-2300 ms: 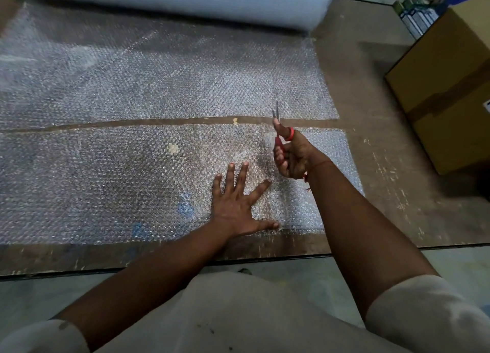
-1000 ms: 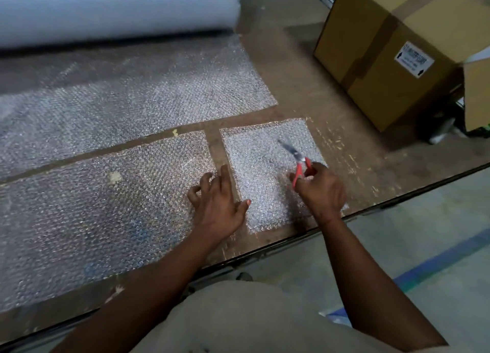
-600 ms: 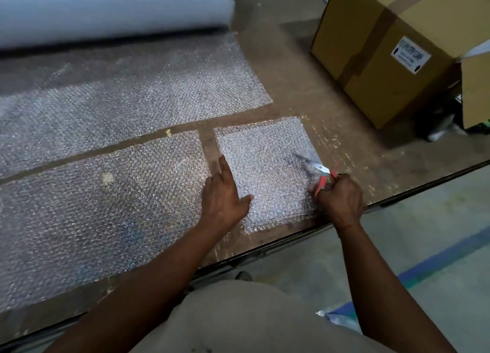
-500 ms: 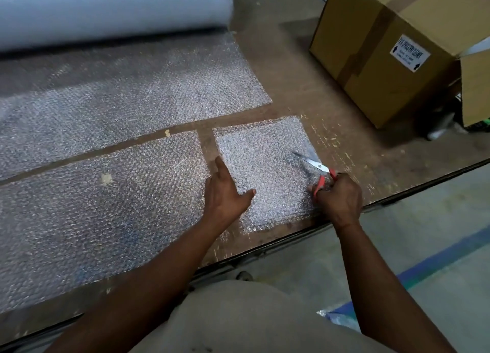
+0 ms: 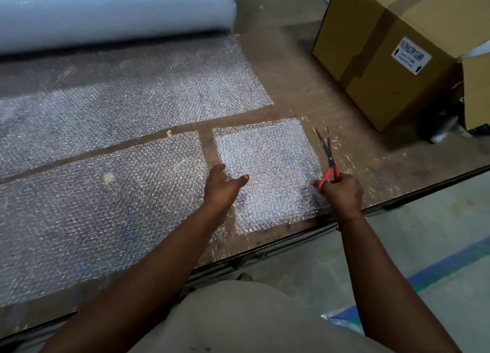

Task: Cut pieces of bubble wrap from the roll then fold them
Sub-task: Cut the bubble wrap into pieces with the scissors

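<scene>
- Small cut piece (image 5: 267, 172) of bubble wrap lay flat near the front edge of the wooden table (image 5: 299, 87), separated from the rest by bare strips of wood on its left and far sides; likely pulled aside so it could be folded alone.
- Left hand (image 5: 224, 187) rested on the piece's left edge, fingers extended forward, thumb out to the right, gripping nothing; looked like it pinned the sheet or was ready to lift that edge.
- Right hand (image 5: 340, 192) sat at the piece's right edge, fingers curled around the red handles of the scissors (image 5: 328, 155).
- Blades pointed away from the body, slightly parted, over bare table just beside the piece, not in any wrap; probably parked out of the fold's way.
- Can't tell if the right hand also pinched the wrap edge.
- Larger cut strip (image 5: 100, 209) lay left of the piece, close but not touching it.
- Behind both, uncut sheet (image 5: 132, 98) ran back to the roll (image 5: 114, 10) at the far left of the table.
- Cardboard box (image 5: 389, 48) stood on the table at far right, well apart from the piece, not blocking.
- Judgement: scissors in the right hand were the main hindrance to a two-handed fold; the near table edge left little room toward the body.
- Fold not started; piece lay in one layer.
</scene>
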`<state>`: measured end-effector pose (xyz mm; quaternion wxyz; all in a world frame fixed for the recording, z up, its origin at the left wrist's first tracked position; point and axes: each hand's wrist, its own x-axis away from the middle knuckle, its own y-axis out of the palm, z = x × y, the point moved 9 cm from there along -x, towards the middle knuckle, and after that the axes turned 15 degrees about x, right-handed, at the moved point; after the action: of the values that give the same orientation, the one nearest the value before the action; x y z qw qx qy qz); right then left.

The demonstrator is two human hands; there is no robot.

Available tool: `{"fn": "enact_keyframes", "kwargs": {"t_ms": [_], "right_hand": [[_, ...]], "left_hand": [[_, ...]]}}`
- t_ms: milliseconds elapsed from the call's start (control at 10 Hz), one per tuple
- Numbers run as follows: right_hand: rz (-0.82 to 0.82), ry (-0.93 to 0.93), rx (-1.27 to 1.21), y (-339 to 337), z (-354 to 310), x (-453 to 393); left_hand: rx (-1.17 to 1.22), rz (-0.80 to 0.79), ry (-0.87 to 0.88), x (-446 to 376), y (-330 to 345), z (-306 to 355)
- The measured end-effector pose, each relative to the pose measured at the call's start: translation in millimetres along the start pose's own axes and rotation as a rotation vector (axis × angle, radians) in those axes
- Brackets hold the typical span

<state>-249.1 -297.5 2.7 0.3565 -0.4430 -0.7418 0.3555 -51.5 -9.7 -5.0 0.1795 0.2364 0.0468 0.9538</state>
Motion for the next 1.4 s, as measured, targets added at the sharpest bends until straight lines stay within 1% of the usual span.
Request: {"fn": "enact_keyframes", "kwargs": {"t_ms": [100,200,300,400,500,600,700,800,900,1000,1100,1200,1300,1400], "right_hand": [[-0.06,0.076,-0.16,4.1,1.5,-1.4],[-0.091,0.081,-0.303,9.0,4.9,-9.2],[-0.111,0.101,-0.393,7.1,5.7,-7.1],[-0.079,0.078,-0.359,0.9,7.8,-8.0],[-0.081,0.033,-0.279,-5.5,3.3,-3.4],[-0.138,0.015,-0.331,-2.4,0.5,-0.2],[-0.276,0.189,-0.558,9.1,6.1,7.9],[-0.465,0.325,-0.787,25.3,13.5,8.6],[-0.618,0.393,-0.989,26.5,3.1,17.8],[-0.679,0.363,-1.119,30.0,5.2,15.5],[-0.577,0.354,-1.073,29.5,23.6,11.2],[-0.455,0.32,-0.821,18.7,38.9,15.4],[-0.341,0.216,-0.686,5.2,42.8,8.1],[-0.288,0.066,-0.552,-4.9,33.0,-2.0]], "left_hand": [[0.034,0.022,0.006,1.0,-2.3,1.5],[0.05,0.032,0.014,3.6,-3.0,4.8],[0.077,0.032,0.004,5.9,-2.7,6.7],[0.079,0.04,-0.005,6.6,-4.2,6.5],[0.054,0.035,-0.001,7.5,-4.2,6.8],[0.02,0.033,-0.016,8.5,-3.2,5.8],[-0.05,0.039,-0.042,7.9,-3.7,3.5],[-0.135,0.029,-0.066,11.1,-2.8,1.6],[-0.142,0.016,-0.119,13.2,-1.5,-4.7],[-0.051,-0.04,-0.186,18.0,9.0,-10.6],[-0.012,-0.087,-0.126,22.4,15.6,-5.0],[-0.043,-0.155,-0.039,23.2,17.6,4.0],[-0.104,-0.201,-0.029,21.1,18.4,3.5],[-0.141,-0.221,-0.019,16.3,19.1,-2.5]]}}
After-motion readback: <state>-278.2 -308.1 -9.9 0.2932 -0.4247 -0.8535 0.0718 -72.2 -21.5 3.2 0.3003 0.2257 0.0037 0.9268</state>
